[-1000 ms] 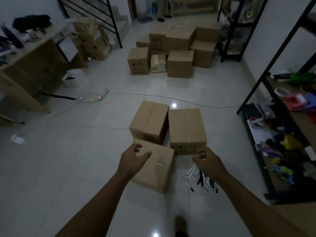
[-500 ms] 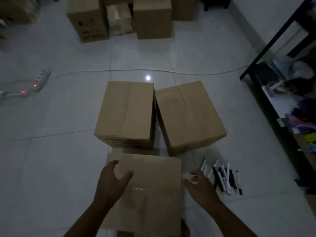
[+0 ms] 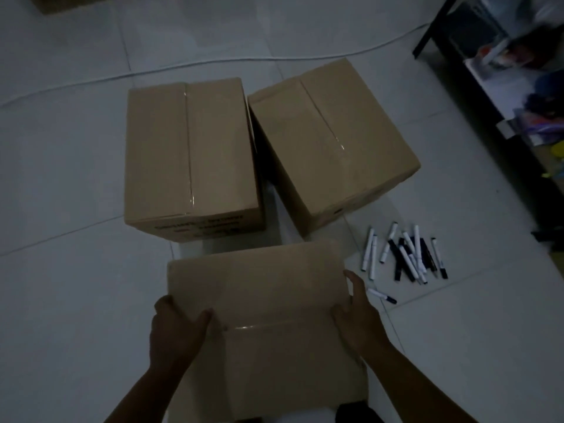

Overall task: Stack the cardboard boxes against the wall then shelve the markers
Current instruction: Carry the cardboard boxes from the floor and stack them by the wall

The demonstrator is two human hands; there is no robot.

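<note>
Three taped cardboard boxes sit on the white tile floor. The near box (image 3: 268,303) lies right below me. My left hand (image 3: 175,334) clasps its left edge, thumb on top. My right hand (image 3: 358,319) presses against its right edge, fingers down the side. Behind it stand the left box (image 3: 189,154), with print on its front face, and the right box (image 3: 329,138), turned at an angle. Several black and white markers (image 3: 403,254) lie in a loose pile on the floor right of the near box. One stray marker (image 3: 381,296) lies close to my right hand.
A white cable (image 3: 213,64) runs across the floor behind the boxes. A black metal shelf (image 3: 500,96) holding cluttered items stands along the right side. A corner of another cardboard box (image 3: 70,1) shows at the top left.
The view has dropped and closed in on the boxes. Both hands, open above the near box before, now rest on its left and right edges.
</note>
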